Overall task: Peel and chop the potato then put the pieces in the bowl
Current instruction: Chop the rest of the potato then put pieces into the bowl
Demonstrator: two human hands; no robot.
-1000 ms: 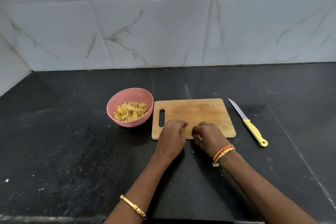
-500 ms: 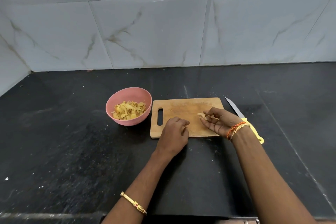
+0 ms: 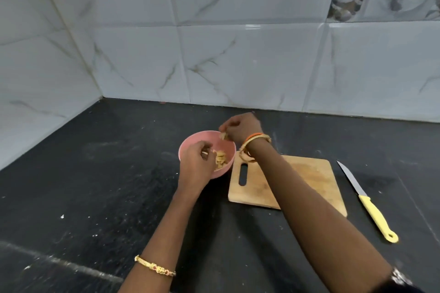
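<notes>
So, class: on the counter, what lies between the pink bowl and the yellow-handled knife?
In the head view, the wooden cutting board lies between the pink bowl and the knife, with the right forearm crossing above the board.

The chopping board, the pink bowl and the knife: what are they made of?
The chopping board looks like pale wood, matte, with grain and wear marks. The pink bowl looks like plastic: even colour, dull smooth wall. The knife has a shiny grey blade, likely steel, and a smooth yellow handle, probably plastic.
</notes>
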